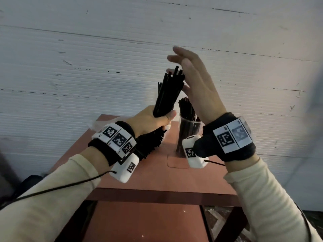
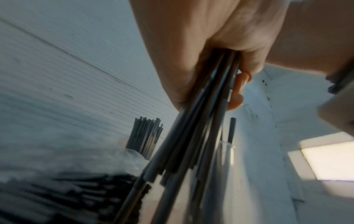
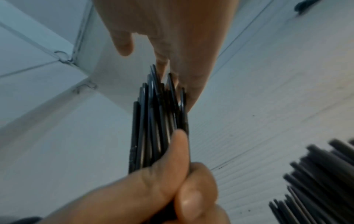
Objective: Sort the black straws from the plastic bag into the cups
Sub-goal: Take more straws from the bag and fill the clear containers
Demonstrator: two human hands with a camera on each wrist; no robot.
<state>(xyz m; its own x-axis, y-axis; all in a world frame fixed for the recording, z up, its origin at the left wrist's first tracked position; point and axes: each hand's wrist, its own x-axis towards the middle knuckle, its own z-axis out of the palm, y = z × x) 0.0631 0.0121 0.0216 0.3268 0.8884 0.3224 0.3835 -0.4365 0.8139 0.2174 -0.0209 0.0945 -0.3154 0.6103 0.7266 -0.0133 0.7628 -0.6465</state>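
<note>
your left hand (image 1: 153,119) grips a bundle of black straws (image 1: 169,92), your right hand (image 1: 195,82) lies flat against its tips, one cup (image 1: 188,135) is filled, and more straws wait in the plastic bag (image 2: 80,160).

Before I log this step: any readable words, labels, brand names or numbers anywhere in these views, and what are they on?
No readable words, brands or numbers in any view.
Left wristband: black-and-white square code markers, patterns only; a tiny mark beside them is too small to read.
Right wristband: the same kind of markers, one washed out; no text.
Bundle of black straws, clear cup, red table: no print visible.
</note>
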